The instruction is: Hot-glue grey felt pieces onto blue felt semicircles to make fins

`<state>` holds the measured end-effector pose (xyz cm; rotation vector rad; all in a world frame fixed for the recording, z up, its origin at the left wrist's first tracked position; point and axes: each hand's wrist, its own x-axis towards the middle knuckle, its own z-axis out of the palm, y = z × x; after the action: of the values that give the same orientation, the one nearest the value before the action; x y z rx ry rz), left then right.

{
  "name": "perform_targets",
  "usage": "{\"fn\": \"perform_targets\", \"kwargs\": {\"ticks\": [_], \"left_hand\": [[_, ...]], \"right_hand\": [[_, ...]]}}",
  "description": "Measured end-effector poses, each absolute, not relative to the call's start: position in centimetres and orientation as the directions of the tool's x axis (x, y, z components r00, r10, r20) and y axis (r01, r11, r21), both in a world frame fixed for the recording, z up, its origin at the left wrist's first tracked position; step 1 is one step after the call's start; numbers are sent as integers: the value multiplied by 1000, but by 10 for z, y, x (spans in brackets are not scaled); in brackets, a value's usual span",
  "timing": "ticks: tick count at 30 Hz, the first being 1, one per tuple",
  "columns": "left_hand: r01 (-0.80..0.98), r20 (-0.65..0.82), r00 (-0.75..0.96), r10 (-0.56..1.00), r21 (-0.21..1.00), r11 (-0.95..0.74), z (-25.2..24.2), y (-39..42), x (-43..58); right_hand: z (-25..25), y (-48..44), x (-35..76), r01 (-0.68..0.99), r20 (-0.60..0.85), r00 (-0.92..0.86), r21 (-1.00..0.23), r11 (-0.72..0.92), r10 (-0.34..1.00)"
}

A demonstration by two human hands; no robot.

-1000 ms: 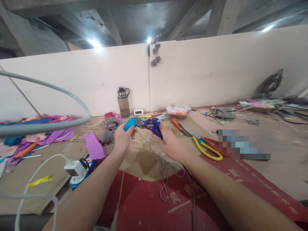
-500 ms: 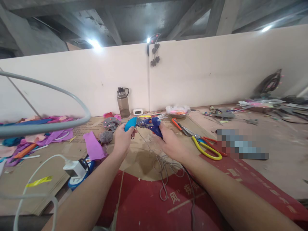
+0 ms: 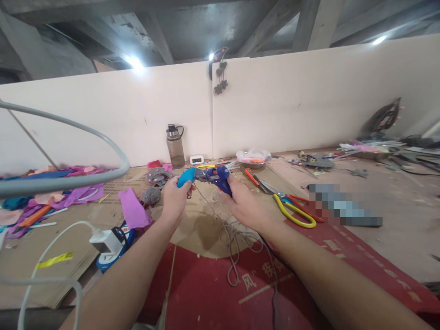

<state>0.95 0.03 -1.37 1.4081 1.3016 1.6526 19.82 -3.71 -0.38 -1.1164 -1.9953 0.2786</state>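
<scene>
While my left grip [image 3: 173, 198] pinches one bright-blue curved piece [image 3: 186, 177], my right grip [image 3: 243, 200] clasps one dark-blue glue gun [image 3: 224, 184].

Brown and red cardboard [image 3: 206, 300] covers much of a cluttered worktable [image 3: 407, 208]. At the back, a bottle [image 3: 176, 152] stands upright beside a small white clock [image 3: 197, 159], left of a metal bowl [image 3: 264, 162]. An orange knife [image 3: 253, 177] lies near yellow-handled scissors [image 3: 288, 218], while loops of grey cord [image 3: 237, 232] sprawl across the cardboard. At left, colorful fabric scraps [image 3: 77, 197] are heaped well apart from a ball of grey yarn [image 3: 151, 196]. A dark object [image 3: 347, 206], its details obscured, lies at right.
</scene>
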Motion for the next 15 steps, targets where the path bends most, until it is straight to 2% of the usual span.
{"fn": "perform_targets", "kwargs": {"ticks": [9, 15], "left_hand": [[153, 382, -263, 886, 923, -353, -17, 2, 10], [227, 391, -298, 871, 915, -334, -14, -2, 10]], "right_hand": [[-6, -36, 199, 589, 537, -256, -573, 570, 804], [-2, -37, 198, 605, 542, -257, -555, 571, 800]]}}
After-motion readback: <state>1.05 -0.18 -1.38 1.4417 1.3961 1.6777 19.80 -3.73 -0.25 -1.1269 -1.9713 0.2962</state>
